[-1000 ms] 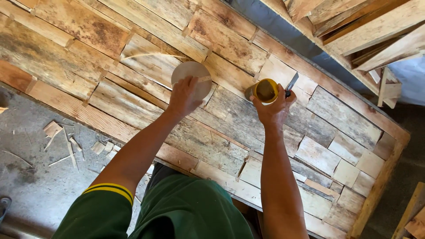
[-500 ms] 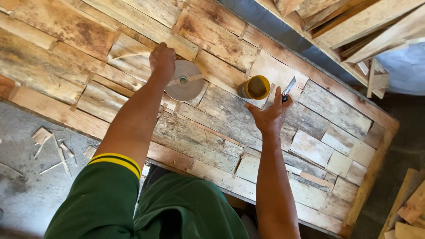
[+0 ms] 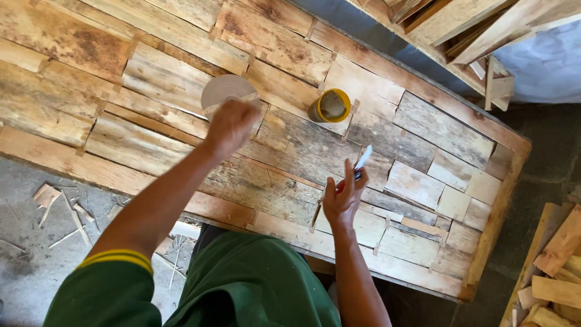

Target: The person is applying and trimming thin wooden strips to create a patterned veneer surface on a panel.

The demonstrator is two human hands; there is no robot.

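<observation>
A patchwork wooden tabletop (image 3: 151, 72) lies below me. My left hand (image 3: 230, 124) is blurred, fingers curled, at the lower edge of a round pale lid (image 3: 221, 89) that lies flat on the boards. I cannot tell whether it touches the lid. An open yellow-rimmed can (image 3: 331, 106) stands to the right of the lid. My right hand (image 3: 344, 198) is nearer the table's front edge and grips a small red-handled tool (image 3: 362, 161) whose pale blade points up towards the can.
Wood offcuts and splinters (image 3: 57, 206) litter the grey floor at the left. Stacked timber pieces (image 3: 563, 260) lie at the lower right. Planks and a wooden frame (image 3: 478, 36) lean behind the table's far edge. My green clothing fills the bottom of the view.
The lid came off the can area and was set down on the boards to the left. My right hand left the can, took up the red-handled tool and drew back towards me.
</observation>
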